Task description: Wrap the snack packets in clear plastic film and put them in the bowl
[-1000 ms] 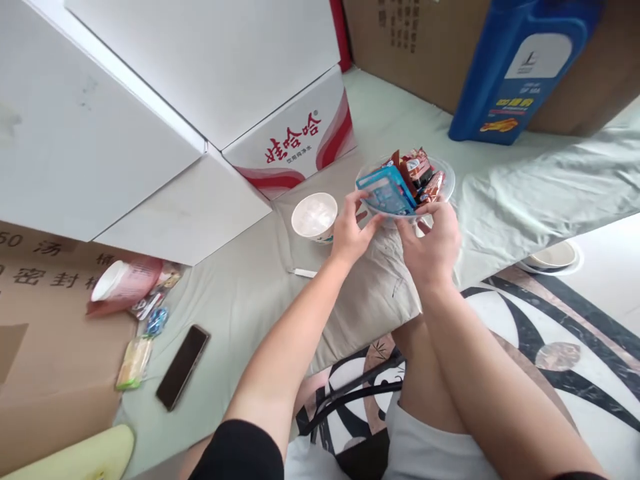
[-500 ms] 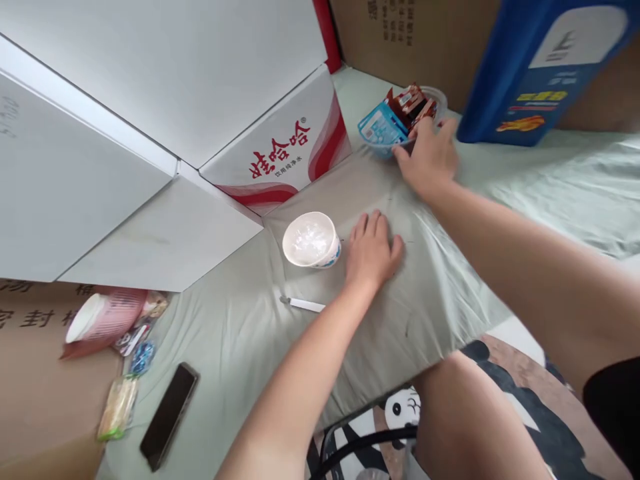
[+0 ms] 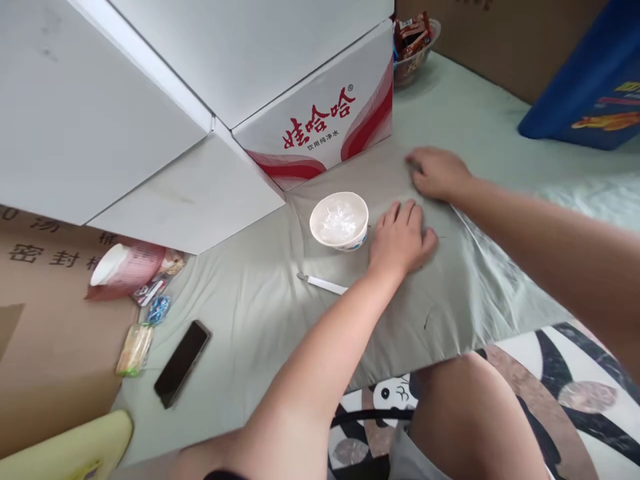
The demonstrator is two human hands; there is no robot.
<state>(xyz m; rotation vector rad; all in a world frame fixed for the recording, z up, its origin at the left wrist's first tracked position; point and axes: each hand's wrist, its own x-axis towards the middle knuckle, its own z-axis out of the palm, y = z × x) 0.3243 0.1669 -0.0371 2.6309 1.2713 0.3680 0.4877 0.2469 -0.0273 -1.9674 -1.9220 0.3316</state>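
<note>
My left hand (image 3: 400,240) lies flat on the cloth-covered surface, fingers spread and empty, just right of a white paper bowl (image 3: 339,221). Clear, shiny film or liquid shows inside the bowl. Below it, a slim white-handled tool (image 3: 325,285) with a small metal tip lies partly hidden behind my left forearm. My right hand (image 3: 440,175) is low over the cloth, beyond the left one; its fingers bend loosely, blurred at the tips, with a gap to the thumb and nothing visible between. A clear bowl of wrapped snacks (image 3: 416,50) stands at the back, partly behind a white carton.
White cartons with red lettering (image 3: 320,130) stand at the back left. A blue container (image 3: 585,100) stands at right. On the left lie a black phone (image 3: 183,363), small snack packets (image 3: 136,347) and a pink-and-white cup (image 3: 127,272) beside a brown box.
My right hand has left the snack bowl and drawn back over the cloth. The snack bowl has shifted farther back, partly behind the carton. My left hand stays flat. The view has also shifted.
</note>
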